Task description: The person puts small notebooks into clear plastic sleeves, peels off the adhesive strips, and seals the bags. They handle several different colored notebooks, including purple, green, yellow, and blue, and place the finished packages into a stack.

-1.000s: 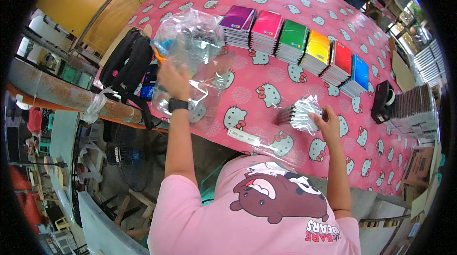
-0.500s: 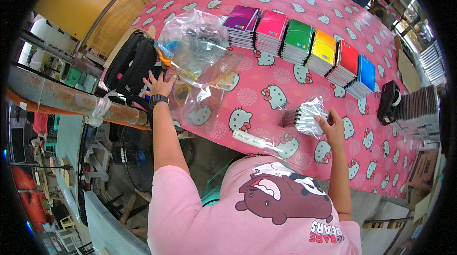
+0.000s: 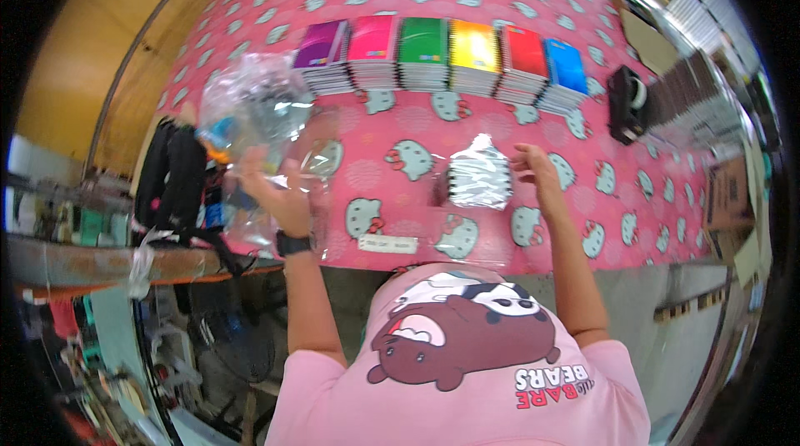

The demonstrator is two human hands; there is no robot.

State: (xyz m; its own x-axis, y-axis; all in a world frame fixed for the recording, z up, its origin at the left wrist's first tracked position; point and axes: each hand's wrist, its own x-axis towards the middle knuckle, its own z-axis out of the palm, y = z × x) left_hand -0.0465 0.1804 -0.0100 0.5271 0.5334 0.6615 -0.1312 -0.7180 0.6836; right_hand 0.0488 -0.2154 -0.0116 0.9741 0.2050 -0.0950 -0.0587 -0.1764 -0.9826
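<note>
A stack of spiral notebooks in clear plastic [image 3: 479, 178] sits on the pink table in front of me, its coil bindings showing through. Just right of it is my right hand [image 3: 540, 173], fingers loosely bent and apart, holding nothing; whether the fingertips brush the wrap I cannot tell. My left hand [image 3: 279, 196], somewhat blurred, is raised over thin clear plastic bags [image 3: 321, 159] at the left, with its fingers spread. Beyond it lies a crumpled heap of clear plastic [image 3: 254, 96].
Spiral notebook stacks run across the table: purple [image 3: 321, 44], pink [image 3: 372, 39], green [image 3: 423, 42], yellow [image 3: 474, 46], red [image 3: 522, 53] and blue [image 3: 566, 67]. A black bag [image 3: 171, 171] lies left. A black dispenser-like object [image 3: 627, 104] and dark stacks [image 3: 692, 100] stand right. A labelled strip [image 3: 387, 244] lies near the front edge.
My left hand has drawn back toward me from beside the black bag. My right hand has come off the wrapped notebooks. The view has turned left, levelling the row of stacks.
</note>
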